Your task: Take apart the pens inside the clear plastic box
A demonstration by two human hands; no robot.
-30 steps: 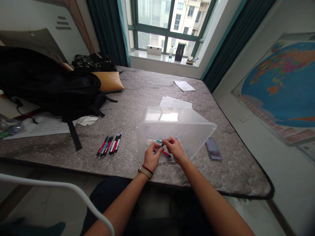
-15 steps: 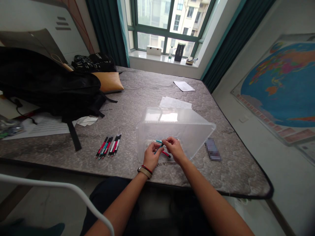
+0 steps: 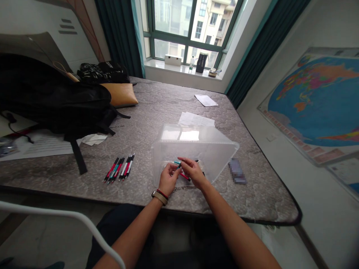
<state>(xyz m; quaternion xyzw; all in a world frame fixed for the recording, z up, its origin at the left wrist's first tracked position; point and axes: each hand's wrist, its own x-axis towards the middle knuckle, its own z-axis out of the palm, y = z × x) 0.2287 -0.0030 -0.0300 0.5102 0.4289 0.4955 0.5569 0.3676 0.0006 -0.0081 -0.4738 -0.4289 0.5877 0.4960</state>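
My left hand [image 3: 168, 179] is closed, its fingertips pinching a teal and black pen [image 3: 180, 166]. My right hand [image 3: 195, 172] meets it there, thumb and fingers closed on the pen's other end. Just beneath the fingers lies a red pen piece [image 3: 185, 177], and small dark parts show beside my right hand, partly hidden by it. Both hands are at the near side of a clear plastic box [image 3: 207, 151], which appears to lie on its side. Off to the left, several red, teal and white pens [image 3: 114, 170] lie side by side on the mattress [image 3: 146, 123].
A phone-like blurred object [image 3: 237, 172] lies right of the box. Paper sheets [image 3: 196, 119] are behind it. A black backpack [image 3: 53, 97] and a tan pouch [image 3: 120, 94] occupy the left. A white curved bar [image 3: 56, 211] crosses the lower left.
The view has shifted slightly, so everything sits a little further left. My right fingers have turned slightly over the pen; both hands keep their hold on it.
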